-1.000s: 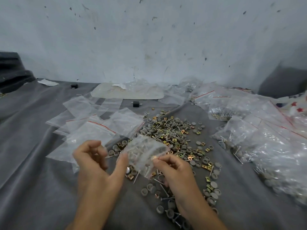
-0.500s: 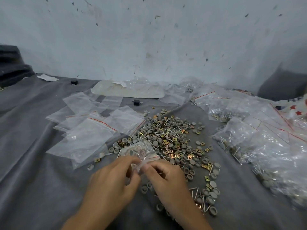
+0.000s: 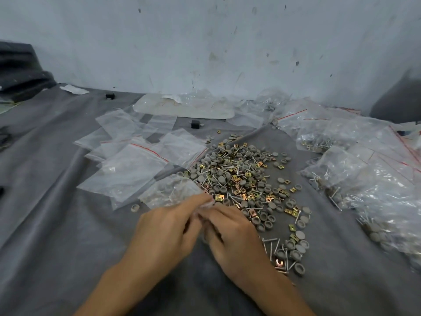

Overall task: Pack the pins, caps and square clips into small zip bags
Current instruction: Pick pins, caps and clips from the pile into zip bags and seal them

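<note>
A small clear zip bag [image 3: 169,192] with a few parts inside lies on the grey cloth just beyond my hands. My left hand [image 3: 166,233] and my right hand [image 3: 232,236] meet at its near edge, and the fingertips of both pinch that edge. A loose heap of grey caps, metal pins and gold square clips [image 3: 239,181] spreads to the right of the bag. Empty zip bags [image 3: 132,165] with red seal lines lie fanned out to the left of the heap.
Filled zip bags [image 3: 364,179] are piled along the right side. A flat pale sheet [image 3: 182,108] and crumpled plastic lie near the wall. Two small black blocks [image 3: 195,124] sit at the back. A single grey cap [image 3: 134,208] lies left of the held bag.
The bag came down from mid-air to the cloth. Both hands closed together on its near edge, and the view shifted slightly closer.
</note>
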